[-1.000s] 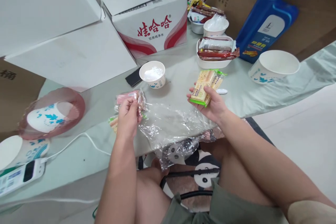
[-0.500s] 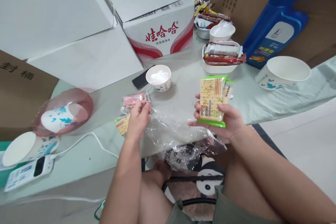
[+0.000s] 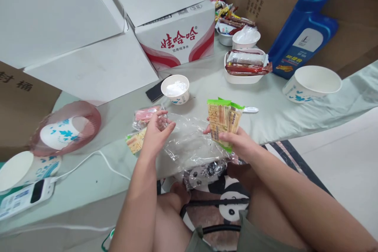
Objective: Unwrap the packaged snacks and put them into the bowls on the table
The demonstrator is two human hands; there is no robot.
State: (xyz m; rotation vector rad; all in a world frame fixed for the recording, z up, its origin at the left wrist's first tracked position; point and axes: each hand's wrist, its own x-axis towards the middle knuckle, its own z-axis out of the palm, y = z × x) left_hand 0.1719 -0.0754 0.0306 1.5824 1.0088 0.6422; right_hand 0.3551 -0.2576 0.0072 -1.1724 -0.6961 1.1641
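Right hand (image 3: 242, 144) clamped on biscuit packets (image 3: 220, 118); left hand (image 3: 156, 133) fingers parted, pink packet (image 3: 146, 114) just beyond; clear wrapper (image 3: 190, 139) between hands.

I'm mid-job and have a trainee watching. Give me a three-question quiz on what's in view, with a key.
1. Multiple choice: what does the right hand hold?
a) a cup
b) biscuit packs
c) a blue bottle

2. True or false: the left hand grips the blue bottle.

3. Fill in: the clear wrap hangs over the table's ____ edge.

Key:
1. b
2. False; the left hand's thumb and index finger are apart, close to the pink pack.
3. near
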